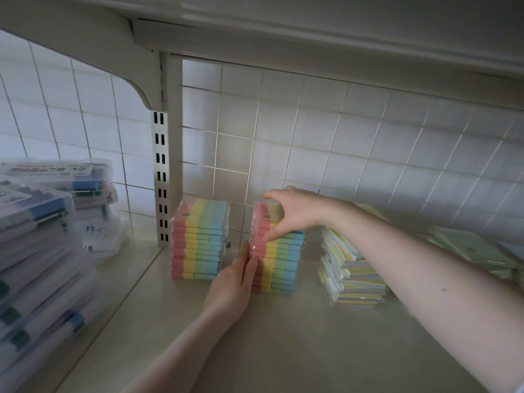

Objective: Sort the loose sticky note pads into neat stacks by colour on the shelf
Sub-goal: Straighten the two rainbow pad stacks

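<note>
Two tall stacks of wrapped sticky note pads striped pink, yellow, green and blue stand on the cream shelf (255,336). The left stack (198,239) stands alone by the slotted upright. My left hand (235,282) presses flat, fingers straight, against the pink left side of the middle stack (280,265). My right hand (295,211) reaches over that stack's top and grips the upper pads, thumb on the front, fingers behind. A lower, uneven pile of paler striped pads (351,279) lies to the right, partly hidden by my right forearm.
Clear plastic cases (42,222) with blue and green contents are piled at the left, beyond the shelf's side. Flat green pads (470,245) lie at the far right. A wire grid back panel (312,143) closes the rear; an upper shelf (312,29) hangs overhead.
</note>
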Motion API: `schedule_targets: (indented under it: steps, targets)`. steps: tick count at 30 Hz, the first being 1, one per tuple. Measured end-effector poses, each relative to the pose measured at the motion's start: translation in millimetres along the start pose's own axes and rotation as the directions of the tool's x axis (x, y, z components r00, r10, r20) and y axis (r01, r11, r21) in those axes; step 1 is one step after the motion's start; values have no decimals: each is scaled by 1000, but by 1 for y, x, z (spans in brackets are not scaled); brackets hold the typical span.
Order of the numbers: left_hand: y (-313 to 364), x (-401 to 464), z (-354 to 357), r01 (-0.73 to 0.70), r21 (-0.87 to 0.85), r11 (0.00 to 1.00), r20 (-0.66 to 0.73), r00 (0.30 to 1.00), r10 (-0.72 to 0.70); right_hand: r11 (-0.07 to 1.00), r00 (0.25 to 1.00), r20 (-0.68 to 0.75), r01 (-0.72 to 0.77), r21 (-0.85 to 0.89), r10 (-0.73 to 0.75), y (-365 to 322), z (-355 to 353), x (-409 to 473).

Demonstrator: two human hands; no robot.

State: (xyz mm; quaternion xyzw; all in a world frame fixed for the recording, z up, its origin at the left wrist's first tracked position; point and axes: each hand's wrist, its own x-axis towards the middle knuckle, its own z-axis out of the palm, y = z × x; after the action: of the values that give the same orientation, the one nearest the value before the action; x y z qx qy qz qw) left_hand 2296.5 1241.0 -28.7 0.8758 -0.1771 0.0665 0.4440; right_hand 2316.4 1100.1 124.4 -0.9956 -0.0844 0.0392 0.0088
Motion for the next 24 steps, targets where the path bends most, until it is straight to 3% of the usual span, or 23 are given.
schedule_targets:
  steps: [4, 9, 16, 21, 24]
  targets:
    - [-3, 2, 0, -2, -9, 1000, 5, 1000, 2, 1000, 999, 41, -7, 27, 6, 2, -1, -1]
    - [-10, 3, 0, -3, 0, 1000, 123, 992, 3, 1000, 999, 53, -5, 23, 3, 4, -1, -1]
    - [-14, 3, 2, -39, 57, 998, 120, 992, 32, 999, 997, 79, -21, 24, 20, 7, 0, 0]
    - [-11, 2, 2, -8, 100, 995, 128, 992, -5, 1000, 998, 52, -27, 11, 26, 6, -1, -6]
    - [-7, 0, 1, 51, 127, 991, 158, 985, -71, 999, 998, -38, -39, 29, 40, 6, -10, -16]
